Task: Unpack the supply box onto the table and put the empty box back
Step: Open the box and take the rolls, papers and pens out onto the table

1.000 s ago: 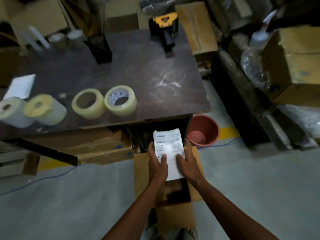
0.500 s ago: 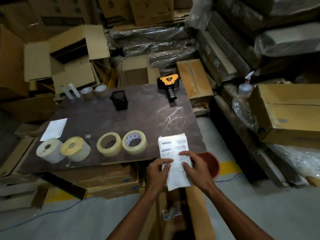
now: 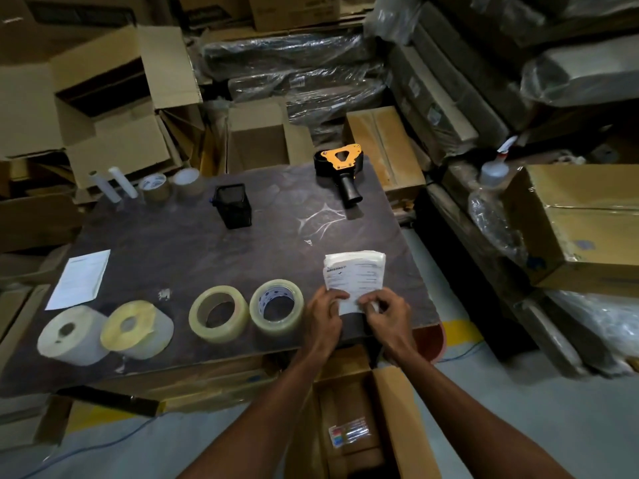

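Note:
A stack of white printed labels (image 3: 356, 276) rests on the dark table (image 3: 193, 243) near its front right corner. My left hand (image 3: 323, 316) and my right hand (image 3: 387, 314) both pinch its near edge. Below the table edge the open cardboard supply box (image 3: 397, 420) stands on the floor, with a small clear packet of coloured items (image 3: 349, 433) lying inside. Two clear tape rolls (image 3: 276, 311) (image 3: 219, 318) and two white rolls (image 3: 136, 328) (image 3: 71, 335) line the table's front.
A yellow-and-black tape dispenser (image 3: 340, 172), a black mesh cup (image 3: 233, 205), a white sheet (image 3: 79, 280), two brown tape rolls (image 3: 155, 186) and white tubes (image 3: 119, 183) sit on the table. Stacked cartons and wrapped bundles surround it. A red bucket (image 3: 437, 340) stands under the right corner.
Both hands lifted the label stack up out of the box and brought it forward onto the table beside the tape rolls. The view rose with them.

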A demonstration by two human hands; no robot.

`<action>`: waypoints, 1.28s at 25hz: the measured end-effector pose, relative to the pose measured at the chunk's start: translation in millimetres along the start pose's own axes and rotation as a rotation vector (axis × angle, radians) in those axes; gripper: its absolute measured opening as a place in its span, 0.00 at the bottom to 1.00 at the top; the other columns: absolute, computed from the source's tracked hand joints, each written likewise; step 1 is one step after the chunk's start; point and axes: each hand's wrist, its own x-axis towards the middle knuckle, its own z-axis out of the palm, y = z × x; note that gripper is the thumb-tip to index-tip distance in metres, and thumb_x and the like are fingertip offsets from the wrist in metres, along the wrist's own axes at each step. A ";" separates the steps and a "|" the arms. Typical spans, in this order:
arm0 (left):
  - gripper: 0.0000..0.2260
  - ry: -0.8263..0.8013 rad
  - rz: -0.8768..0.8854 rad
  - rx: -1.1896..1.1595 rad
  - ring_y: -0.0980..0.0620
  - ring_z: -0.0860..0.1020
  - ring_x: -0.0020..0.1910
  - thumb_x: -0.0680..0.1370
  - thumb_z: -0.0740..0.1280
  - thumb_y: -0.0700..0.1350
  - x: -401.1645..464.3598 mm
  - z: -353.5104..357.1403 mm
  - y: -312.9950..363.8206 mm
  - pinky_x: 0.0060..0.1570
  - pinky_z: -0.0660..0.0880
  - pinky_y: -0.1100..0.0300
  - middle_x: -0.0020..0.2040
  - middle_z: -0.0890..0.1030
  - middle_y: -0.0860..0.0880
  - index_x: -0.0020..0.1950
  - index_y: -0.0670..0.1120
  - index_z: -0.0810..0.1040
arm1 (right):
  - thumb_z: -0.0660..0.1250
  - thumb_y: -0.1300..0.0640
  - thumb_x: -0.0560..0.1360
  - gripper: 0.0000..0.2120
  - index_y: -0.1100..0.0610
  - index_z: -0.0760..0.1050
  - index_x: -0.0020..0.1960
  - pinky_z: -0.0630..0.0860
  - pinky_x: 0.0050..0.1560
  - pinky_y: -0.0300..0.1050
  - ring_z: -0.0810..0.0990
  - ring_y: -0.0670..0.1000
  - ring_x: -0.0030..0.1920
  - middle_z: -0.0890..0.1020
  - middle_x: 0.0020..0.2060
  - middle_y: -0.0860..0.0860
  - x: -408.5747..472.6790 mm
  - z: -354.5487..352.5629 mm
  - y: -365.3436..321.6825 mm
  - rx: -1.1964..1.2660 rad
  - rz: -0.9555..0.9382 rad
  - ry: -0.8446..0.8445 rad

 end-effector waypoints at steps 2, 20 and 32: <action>0.14 -0.034 0.002 0.009 0.53 0.75 0.59 0.76 0.60 0.30 -0.1 3.7 -9.5 0.57 0.69 0.69 0.58 0.79 0.47 0.49 0.46 0.81 | 0.68 0.65 0.73 0.09 0.52 0.80 0.41 0.80 0.47 0.34 0.79 0.45 0.55 0.81 0.50 0.47 -1.9 7.7 6.9 -0.015 0.034 -0.015; 0.20 -0.036 -0.308 0.029 0.43 0.70 0.68 0.76 0.61 0.33 -7.5 8.8 -10.8 0.70 0.66 0.55 0.70 0.73 0.41 0.69 0.38 0.73 | 0.62 0.54 0.72 0.27 0.59 0.70 0.70 0.63 0.68 0.45 0.72 0.56 0.66 0.75 0.67 0.57 2.2 15.1 10.1 -0.425 0.045 -0.241; 0.14 0.165 -0.238 -0.088 0.50 0.79 0.56 0.77 0.64 0.37 -90.9 4.4 -21.8 0.55 0.77 0.56 0.56 0.80 0.48 0.61 0.45 0.80 | 0.59 0.60 0.80 0.15 0.54 0.70 0.66 0.74 0.62 0.50 0.76 0.49 0.60 0.78 0.61 0.51 -51.3 -12.0 7.2 -0.186 0.035 -0.015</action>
